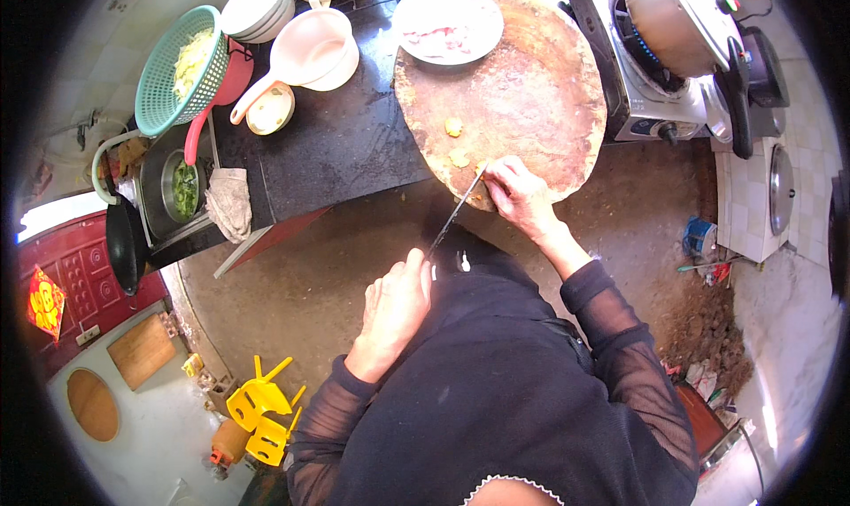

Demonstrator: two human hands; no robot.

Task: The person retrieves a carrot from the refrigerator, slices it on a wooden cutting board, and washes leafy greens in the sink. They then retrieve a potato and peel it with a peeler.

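My left hand (397, 300) is closed around the handle of a knife (455, 212), whose thin blade slants up and right to the near edge of a round wooden chopping block (531, 114). At the blade's far end, my right hand (521, 192) rests on the block with its fingers bent and pinched on a small yellow piece, mostly hidden. Left of these fingers lie flat yellow pieces (458, 157) that look like sliced ginger, and another yellow piece (453, 127) is farther back. A white plate (448, 24) with raw sliced meat stands on the block's far left part.
Right of the block, a pressure cooker (677, 24) sits over a lit gas stove (657, 111). On the dark counter (325, 141) at left are a pink ladle (312, 48), stacked white bowls (257, 8) and a green colander (179, 74). A rag (229, 204) hangs beside the sink.
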